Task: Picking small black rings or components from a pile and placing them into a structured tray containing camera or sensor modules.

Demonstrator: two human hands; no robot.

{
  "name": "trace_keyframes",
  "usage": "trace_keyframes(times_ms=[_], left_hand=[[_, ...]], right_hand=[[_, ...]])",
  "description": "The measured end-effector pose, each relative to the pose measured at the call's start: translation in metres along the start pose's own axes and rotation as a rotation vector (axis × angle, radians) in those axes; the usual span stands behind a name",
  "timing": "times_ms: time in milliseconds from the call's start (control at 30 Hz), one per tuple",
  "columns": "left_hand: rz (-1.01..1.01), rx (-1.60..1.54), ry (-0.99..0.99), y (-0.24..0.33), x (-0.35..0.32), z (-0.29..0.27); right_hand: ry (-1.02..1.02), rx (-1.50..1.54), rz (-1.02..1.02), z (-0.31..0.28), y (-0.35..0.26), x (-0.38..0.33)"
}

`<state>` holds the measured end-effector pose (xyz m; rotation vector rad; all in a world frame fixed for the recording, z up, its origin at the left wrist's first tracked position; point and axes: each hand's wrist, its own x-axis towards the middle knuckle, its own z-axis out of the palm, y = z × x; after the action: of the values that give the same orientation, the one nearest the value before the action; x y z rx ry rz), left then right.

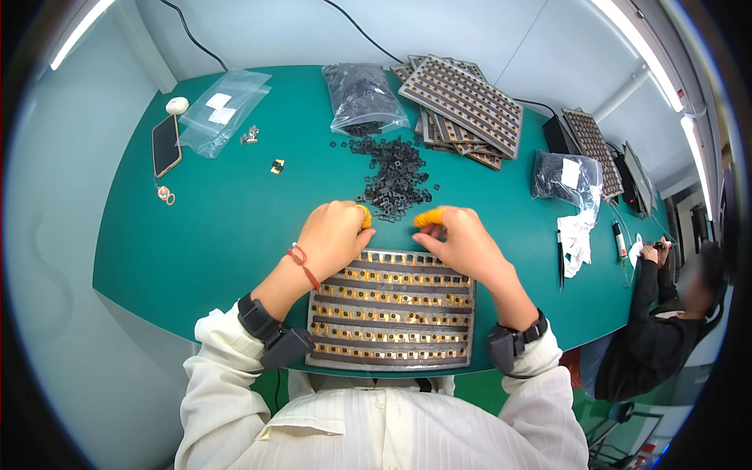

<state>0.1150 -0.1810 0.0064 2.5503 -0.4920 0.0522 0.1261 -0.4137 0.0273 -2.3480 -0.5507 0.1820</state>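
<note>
While fingers [429, 218] hover, black parts pile [395, 178] just beyond, apart.

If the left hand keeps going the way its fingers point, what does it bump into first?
Probably the pile of small black parts: the left hand points up and right, toward its near edge, just beyond the tray. Depth is hard to judge.

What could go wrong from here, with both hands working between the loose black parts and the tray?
1. The left hand and right hand hover by the pile of small black parts; a sweep could scatter them across the green table.
2. The slotted tray overhangs the table's near edge, so a forearm push might tip it.
3. The orange finger cots may dull the grip, so a part could drop.
</note>
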Motion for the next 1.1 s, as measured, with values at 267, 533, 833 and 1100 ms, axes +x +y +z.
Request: trace_keyframes(times_ms=[267, 533, 833, 1100], left_hand=[[0.031, 0.139, 0.167, -0.02, -0.002, 0.0], [-0.034, 0.047, 0.126, -0.026, -0.005, -0.009], [-0.036, -0.105, 0.068, -0.016, -0.007, -0.008], [0.076, 0.03, 0.093, -0.015, -0.001, 0.004]], right_hand=[[0.067, -0.059, -0.019, 0.031, 0.005, 0.031], [0.146, -0.089, -0.303, 0.035, 0.017, 0.03], [-0.045, -0.134, -0.211, 0.018, 0.007, 0.009], [0.083, -0.135, -0.083, 0.003, 0.011, 0.006]])
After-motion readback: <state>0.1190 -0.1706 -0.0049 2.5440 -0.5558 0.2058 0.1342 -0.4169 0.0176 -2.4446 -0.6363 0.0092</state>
